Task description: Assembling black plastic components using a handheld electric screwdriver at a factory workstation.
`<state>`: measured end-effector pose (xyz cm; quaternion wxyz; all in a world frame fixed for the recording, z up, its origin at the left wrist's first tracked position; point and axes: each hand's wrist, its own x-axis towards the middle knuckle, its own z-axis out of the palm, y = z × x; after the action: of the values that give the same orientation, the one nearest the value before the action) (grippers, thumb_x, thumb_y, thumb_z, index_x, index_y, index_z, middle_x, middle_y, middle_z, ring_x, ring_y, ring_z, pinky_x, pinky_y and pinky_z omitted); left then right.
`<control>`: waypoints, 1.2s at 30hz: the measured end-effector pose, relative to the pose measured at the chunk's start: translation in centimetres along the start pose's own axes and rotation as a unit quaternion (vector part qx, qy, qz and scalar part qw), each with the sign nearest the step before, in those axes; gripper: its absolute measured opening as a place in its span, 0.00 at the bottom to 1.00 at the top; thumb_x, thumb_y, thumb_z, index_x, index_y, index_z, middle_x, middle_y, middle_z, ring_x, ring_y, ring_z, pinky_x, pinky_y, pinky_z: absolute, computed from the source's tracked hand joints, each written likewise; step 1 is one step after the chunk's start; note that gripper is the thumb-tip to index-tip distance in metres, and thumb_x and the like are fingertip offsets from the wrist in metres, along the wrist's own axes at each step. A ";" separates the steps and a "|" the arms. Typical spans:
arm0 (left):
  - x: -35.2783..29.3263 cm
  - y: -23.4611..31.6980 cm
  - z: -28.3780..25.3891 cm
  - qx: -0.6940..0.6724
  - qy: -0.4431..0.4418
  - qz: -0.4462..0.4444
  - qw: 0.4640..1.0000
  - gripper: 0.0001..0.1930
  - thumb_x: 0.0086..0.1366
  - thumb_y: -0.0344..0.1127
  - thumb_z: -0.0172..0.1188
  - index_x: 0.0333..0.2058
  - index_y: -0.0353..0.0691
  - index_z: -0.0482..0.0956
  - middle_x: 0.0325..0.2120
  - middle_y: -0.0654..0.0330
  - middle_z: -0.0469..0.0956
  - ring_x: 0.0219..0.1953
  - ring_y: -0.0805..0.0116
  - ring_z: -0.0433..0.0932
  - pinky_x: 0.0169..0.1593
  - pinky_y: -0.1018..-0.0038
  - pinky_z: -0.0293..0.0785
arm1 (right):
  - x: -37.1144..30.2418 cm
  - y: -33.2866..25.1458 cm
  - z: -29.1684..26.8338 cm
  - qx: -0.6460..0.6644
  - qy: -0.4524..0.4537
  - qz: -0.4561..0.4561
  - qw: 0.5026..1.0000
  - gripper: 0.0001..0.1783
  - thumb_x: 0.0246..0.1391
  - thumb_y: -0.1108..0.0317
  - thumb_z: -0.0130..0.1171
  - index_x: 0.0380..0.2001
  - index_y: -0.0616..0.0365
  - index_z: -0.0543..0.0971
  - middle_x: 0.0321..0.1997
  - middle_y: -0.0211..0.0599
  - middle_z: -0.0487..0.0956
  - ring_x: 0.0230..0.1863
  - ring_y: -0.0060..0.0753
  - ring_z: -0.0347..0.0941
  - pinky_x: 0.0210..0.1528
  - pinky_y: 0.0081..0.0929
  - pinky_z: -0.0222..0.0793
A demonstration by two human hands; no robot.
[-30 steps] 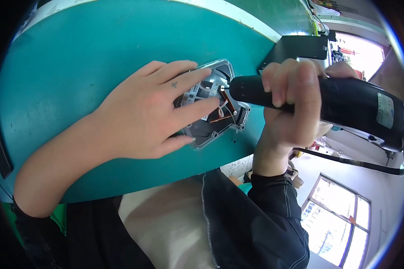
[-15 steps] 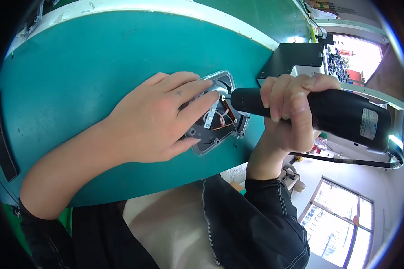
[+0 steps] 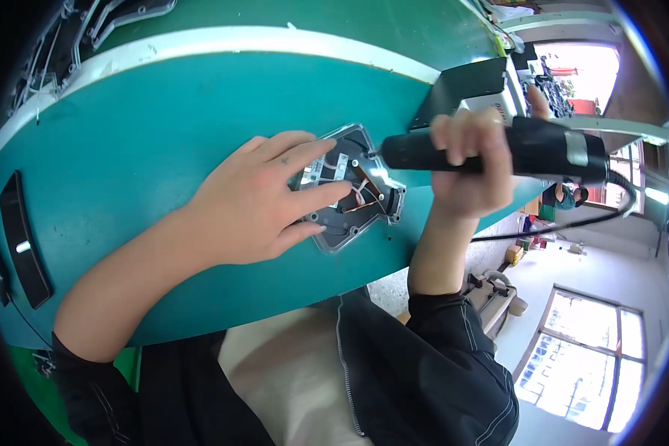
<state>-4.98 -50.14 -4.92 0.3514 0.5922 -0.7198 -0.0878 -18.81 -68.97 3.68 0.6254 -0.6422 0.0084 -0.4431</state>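
Note:
A plastic housing [image 3: 337, 227] with a clear rim lies on the green table. Inside it show a pale metal strip [image 3: 340, 168], thin wires and an orange-brown piece. My left hand [image 3: 264, 197] lies across the housing's left side, fingers spread, one fingertip reaching in by the wires. In my right hand [image 3: 474, 152], partly blurred, is a black electric screwdriver [image 3: 409, 152], held sideways with my fingers wrapped round its body. Its tip points left at the housing's right edge; whether it touches, I cannot tell.
The screwdriver's black cable [image 3: 550, 224] loops down at the right. A black box [image 3: 464, 88] stands beyond the housing. A white ledge [image 3: 238, 41] borders the table's far side, with clear plastic parts [image 3: 130, 16] past it. At the left lies a dark curved bar [image 3: 24, 249].
The screwdriver tip has shifted from the metal strip's end to the housing's right edge. My left fingertip has drawn back toward the wires. The whole view has shifted somewhat.

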 end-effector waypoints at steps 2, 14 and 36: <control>0.3 0.1 0.1 0.012 0.024 0.011 1.000 0.26 0.55 0.45 0.71 0.55 0.53 0.81 0.60 0.50 0.71 0.60 0.49 0.71 0.54 0.57 0.72 | 0.4 -2.5 -2.6 0.012 0.029 -0.055 0.998 0.29 0.64 0.71 0.52 0.66 0.52 0.61 0.25 0.25 0.66 0.23 0.21 0.62 0.33 0.29 0.62; -1.0 0.3 -0.6 0.029 -0.012 0.054 0.998 0.34 0.45 0.48 0.78 0.54 0.53 0.82 0.48 0.53 0.72 0.46 0.53 0.73 0.48 0.60 0.72 | 5.0 -6.5 -9.2 -0.134 0.202 -0.044 0.969 0.29 0.52 0.81 0.68 0.55 0.58 0.67 0.21 0.35 0.72 0.19 0.29 0.70 0.26 0.32 0.69; -0.9 -0.3 -0.1 0.039 0.016 0.067 0.997 0.35 0.47 0.49 0.77 0.56 0.50 0.79 0.46 0.58 0.73 0.46 0.60 0.72 0.45 0.64 0.69 | -2.8 -5.2 -0.7 0.147 -0.077 -0.013 0.986 0.24 0.61 0.76 0.52 0.58 0.49 0.59 0.19 0.26 0.63 0.16 0.23 0.62 0.22 0.30 0.64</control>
<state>-4.61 -49.33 -5.38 0.3447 0.5575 -0.7547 -0.0266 -23.77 -66.83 6.22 0.7059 -0.5755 -0.1130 -0.3973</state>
